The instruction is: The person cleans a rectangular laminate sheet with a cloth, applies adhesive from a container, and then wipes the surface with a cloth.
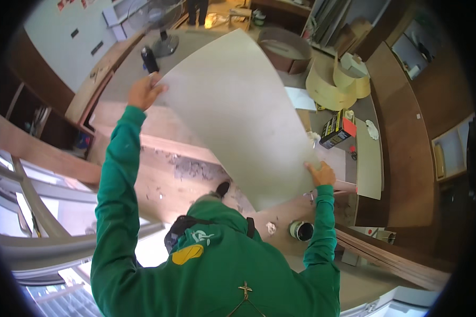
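A large, pale grey-beige flexible sheet (243,116) is held up in front of me, tilted, its surface bending slightly. My left hand (145,92) pinches its upper left edge, near a dark bottle on the table. Down at the right, my right hand (321,173) grips the sheet's lower right edge, with the thumb on the near side. Both forearms are in green sleeves. The sheet's far corner rises toward the back of the table and its near corner points down at the floor. Part of the work table (121,113) is hidden behind it.
A fan (165,45) and the dark bottle (149,59) stand at the back left. Curled yellowish strips (330,90), a brown round form (284,50) and a black box (337,129) are on the right. An open can (301,231) sits on the scrap-strewn floor.
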Demonstrator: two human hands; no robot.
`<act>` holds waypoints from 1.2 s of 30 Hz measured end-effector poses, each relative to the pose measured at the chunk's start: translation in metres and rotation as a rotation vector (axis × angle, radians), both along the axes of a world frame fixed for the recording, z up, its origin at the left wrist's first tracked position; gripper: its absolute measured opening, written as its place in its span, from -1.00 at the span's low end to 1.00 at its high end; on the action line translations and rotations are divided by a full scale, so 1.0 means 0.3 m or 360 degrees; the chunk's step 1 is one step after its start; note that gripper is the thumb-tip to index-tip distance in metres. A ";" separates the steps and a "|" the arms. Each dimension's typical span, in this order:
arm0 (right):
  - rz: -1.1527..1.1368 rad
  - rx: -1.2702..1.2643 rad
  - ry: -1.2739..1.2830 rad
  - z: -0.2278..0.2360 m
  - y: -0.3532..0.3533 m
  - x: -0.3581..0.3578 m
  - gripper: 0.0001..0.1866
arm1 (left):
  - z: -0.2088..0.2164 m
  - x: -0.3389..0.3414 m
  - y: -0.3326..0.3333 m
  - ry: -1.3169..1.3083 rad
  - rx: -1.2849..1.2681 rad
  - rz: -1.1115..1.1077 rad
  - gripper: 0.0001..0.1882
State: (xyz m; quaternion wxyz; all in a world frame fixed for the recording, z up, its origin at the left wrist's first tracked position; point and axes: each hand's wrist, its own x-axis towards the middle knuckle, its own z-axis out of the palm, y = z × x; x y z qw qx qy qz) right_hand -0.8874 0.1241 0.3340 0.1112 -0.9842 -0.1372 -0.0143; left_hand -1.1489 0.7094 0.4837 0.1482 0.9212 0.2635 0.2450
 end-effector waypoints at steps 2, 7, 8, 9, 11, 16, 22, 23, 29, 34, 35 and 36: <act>0.0033 -0.0054 -0.0020 0.048 -0.026 0.001 -0.25 | -0.143 0.083 -0.002 -0.0101 0.0091 0.0097 -0.56; 0.0072 -0.0110 0.0162 0.213 -0.005 -0.054 -0.26 | -0.465 0.179 0.080 0.0158 -0.0071 0.0196 -0.56; 0.0069 -0.0116 0.0193 0.234 0.015 -0.058 -0.26 | -0.536 0.189 0.126 0.0199 -0.0117 0.0190 -0.55; 0.0059 -0.0144 0.0156 0.269 0.046 -0.076 -0.26 | -0.591 0.203 0.169 0.0239 -0.0168 0.0174 -0.55; 0.0020 -0.0220 0.0075 0.334 0.114 -0.102 -0.27 | -0.670 0.261 0.218 0.0392 -0.0271 0.0188 -0.52; -0.0046 -0.0398 0.0221 0.354 0.345 -0.033 -0.25 | -0.866 0.394 0.475 0.0588 -0.0476 0.0015 -0.47; -0.0050 -0.0693 0.0258 0.290 0.642 0.094 -0.25 | -1.078 0.544 0.719 0.0835 -0.0584 -0.0130 -0.52; -0.0034 -0.0717 0.0264 0.280 0.709 0.106 -0.25 | -1.126 0.547 0.803 0.0807 -0.0557 -0.0164 -0.54; -0.0029 -0.0870 0.0424 0.252 0.977 0.159 -0.23 | -1.298 0.591 0.967 0.1029 -0.0955 -0.0330 -0.59; -0.0022 -0.0910 0.0420 0.232 1.069 0.157 -0.23 | -1.387 0.570 1.017 0.0957 -0.0793 -0.0359 -0.62; -0.0008 -0.0885 0.0420 0.223 1.095 0.155 -0.23 | -1.421 0.551 1.052 0.0953 -0.0792 -0.0346 -0.61; -0.0005 -0.0899 0.0394 0.223 1.102 0.152 -0.23 | -1.436 0.556 1.046 0.0939 -0.0809 -0.0363 -0.60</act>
